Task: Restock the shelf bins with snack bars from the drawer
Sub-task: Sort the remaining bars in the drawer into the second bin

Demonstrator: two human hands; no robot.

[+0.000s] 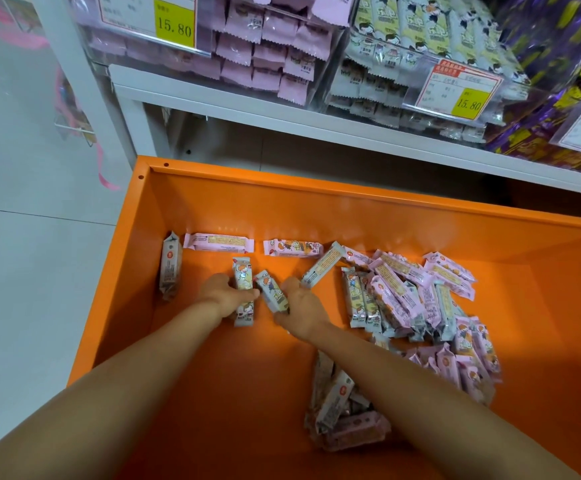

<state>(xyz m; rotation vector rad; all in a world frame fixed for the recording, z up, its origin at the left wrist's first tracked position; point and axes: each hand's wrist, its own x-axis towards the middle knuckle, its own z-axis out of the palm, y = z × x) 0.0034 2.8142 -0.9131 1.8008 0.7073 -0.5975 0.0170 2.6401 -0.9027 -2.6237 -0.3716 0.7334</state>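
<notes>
The left hand (225, 297) is gripping a pale bar (244, 280) with its thumb lying across the wrapper, and the right hand (304, 306) is pinching a second pale bar (271, 291) just beside it. Both bars are lying low in the orange drawer (386, 216), toward its back left corner; whether they are clear of the floor I cannot tell.

The risk is sitting in the wrappers: they are looking slick, so a loose grip on the way up could be letting a bar slide out and drop back, or fall onto the tiles beside the drawer. Sorting could be going wrong too, since pale and pink bars are lying mixed and a careless scoop could be carrying a pink one into the wrong bin. The bins above are looking well filled, so bars dropped in near the front could be spilling over the lip.

Around the hands a few singles are lying apart: a pink bar (218, 243) along the back wall, a grey-backed bar (170, 268) leaning at the left wall. To the right a big heap (420, 299) of pink and pale bars is piling up, and a smaller heap (341, 424) is lying under the right forearm. Above, on the white shelf (247, 109), the pink-wrapper bin (268, 39) is standing on the left, the pale-wrapper bin (386, 74) in the middle with a yellow price tag (469, 102) on its front, and a purple-wrapper bin (559, 81) at the right edge
</notes>
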